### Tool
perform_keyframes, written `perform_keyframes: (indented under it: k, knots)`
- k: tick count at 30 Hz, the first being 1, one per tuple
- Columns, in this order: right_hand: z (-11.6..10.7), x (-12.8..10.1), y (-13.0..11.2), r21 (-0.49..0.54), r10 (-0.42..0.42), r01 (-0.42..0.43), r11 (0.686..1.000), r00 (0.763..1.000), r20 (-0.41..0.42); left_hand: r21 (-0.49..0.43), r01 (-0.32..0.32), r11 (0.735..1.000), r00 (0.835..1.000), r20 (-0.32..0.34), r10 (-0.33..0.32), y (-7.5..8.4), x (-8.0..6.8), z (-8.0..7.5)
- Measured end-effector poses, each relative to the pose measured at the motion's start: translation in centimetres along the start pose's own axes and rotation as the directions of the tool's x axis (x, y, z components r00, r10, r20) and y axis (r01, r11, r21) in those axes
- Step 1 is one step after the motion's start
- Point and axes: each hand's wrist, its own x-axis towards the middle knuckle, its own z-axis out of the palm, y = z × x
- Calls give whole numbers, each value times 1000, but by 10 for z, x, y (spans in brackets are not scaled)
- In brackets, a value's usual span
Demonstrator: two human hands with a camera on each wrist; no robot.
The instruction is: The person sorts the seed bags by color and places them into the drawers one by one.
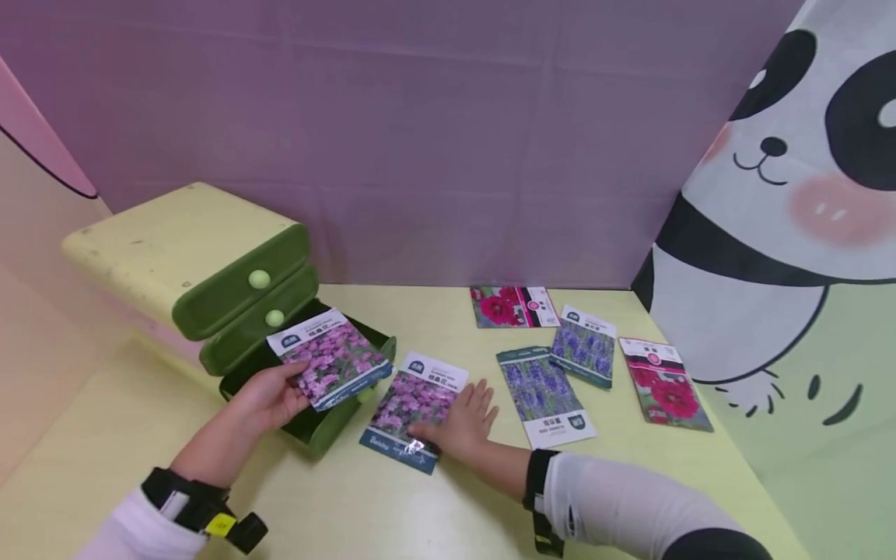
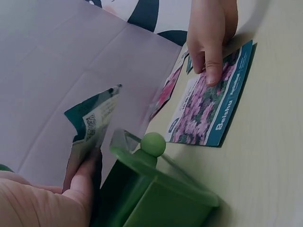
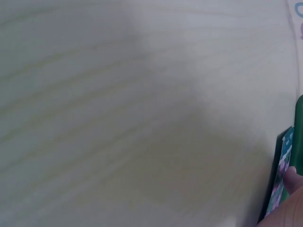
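Note:
My left hand (image 1: pixel 269 397) pinches a seed packet (image 1: pixel 339 354) with pink flowers, thumb on its front, above the pulled-out green bottom drawer (image 1: pixel 329 437). From the left wrist view, that packet's back and bent top edge show beside the left thumb. A second pink-flower packet (image 1: pixel 413 400) lies on the table just right of the drawer. On its right side rests my right hand (image 1: pixel 465 424), thumb over the front and fingers fairly straight and spread past the edge. In the right wrist view only a sliver of this packet (image 3: pixel 282 175) and part of the hand appear.
A cream drawer box (image 1: pixel 189 241) with green fronts stands at the left, its two upper drawers shut. Right of the hands lie two purple-flower packets, one (image 1: pixel 546 393) partly under the other (image 1: pixel 584 346), and two red-flower packets (image 1: pixel 514 306). A purple cloth (image 1: pixel 434 140) hangs behind.

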Motion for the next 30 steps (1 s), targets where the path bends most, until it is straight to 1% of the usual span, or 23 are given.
perform_keyframes:
  k: [3, 5, 8, 11, 17, 20, 24, 30]
  knots:
    - [1, 1, -1, -1, -5, 5, 1000, 1000, -8, 13, -19, 1000, 1000, -3, 19, -2, 2, 0]
    - [2, 1, -2, -7, -2, 2, 1000, 1000, -4, -2, -29, 1000, 999, -26, 29, -2, 4, -1]
    - [1, 2, -3, -9, -3, 3, 1000, 1000, 8, -72, -30, 997, 997, -69, 25, -1, 7, -3]
    - [-1, 3, -1, -13, -9, 10, 1000, 1000, 26, -160, -23, 987, 995, -104, 6, 1, 10, -6]
    - [-5, 6, 6, -15, -40, 41, 999, 998, 50, -241, 5, 971, 991, -127, -37, 4, 18, -11]
    - [-7, 6, 9, 5, -45, 44, 999, 998, 53, -284, 13, 959, 993, -110, -46, 4, 21, -12]
    - [-7, 6, 10, 46, -54, 52, 998, 998, 44, -297, 10, 955, 995, -97, -40, 3, 23, -14]
    - [-5, 3, 12, 82, -82, 77, 994, 995, 60, -251, 16, 968, 990, -130, -50, 0, 24, -17]
